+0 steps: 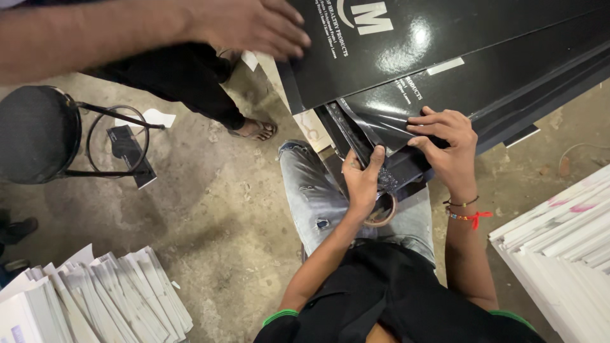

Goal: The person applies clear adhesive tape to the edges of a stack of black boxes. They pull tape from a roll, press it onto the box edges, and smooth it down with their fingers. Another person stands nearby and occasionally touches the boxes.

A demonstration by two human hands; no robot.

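Around: black stool [35, 133] at left on the concrete floor [216, 209], fanned white sheets [95, 298] below it, stacked white boards [565, 241] at right. Across the top, another person's hand [254, 25] flat on the uppermost black sheet [432, 38], overlapping the pile. Tape roll [384, 213] on the lap, partly hidden by the left wrist.

Left hand [361, 181] closed on a dark strip at the corner of the lower black sheets [394, 108], thumb up. Right hand [448, 143] pressed down, fingers curled onto the same corner.

Two own hands, one stool, one tape roll; sheet count unclear.
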